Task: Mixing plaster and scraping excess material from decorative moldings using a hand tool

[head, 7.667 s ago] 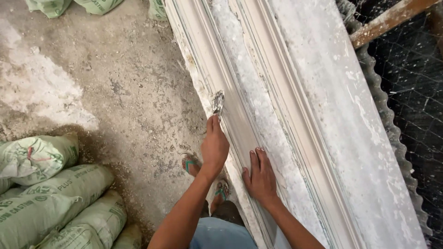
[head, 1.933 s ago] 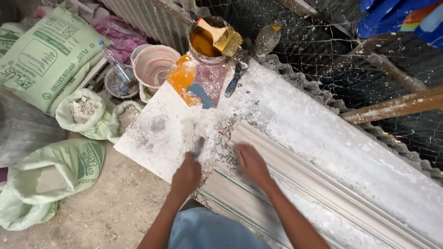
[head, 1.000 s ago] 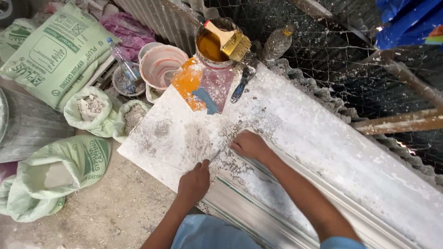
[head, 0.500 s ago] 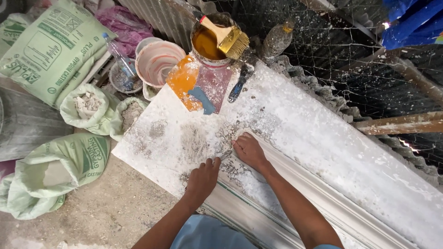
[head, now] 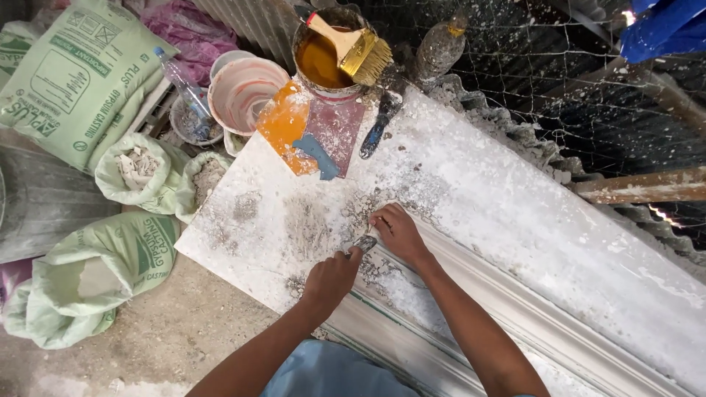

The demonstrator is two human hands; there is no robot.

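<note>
My left hand grips a small metal scraper, its blade resting on the white plaster-dusted slab at the end of a long white moulded cornice. My right hand lies flat on the slab just beyond the blade, fingers bent among grey plaster crumbs. Both hands nearly touch each other.
At the slab's far end sit a tin of orange liquid with a wide brush, an orange and a red sheet, a blue-handled tool. Left are a pink bowl, a bottle and green plaster sacks. Wire mesh stands behind.
My view swung from the cornice's middle to its end near the tin. Both hands came together here; the left hand moved up with the scraper to meet the right hand.
</note>
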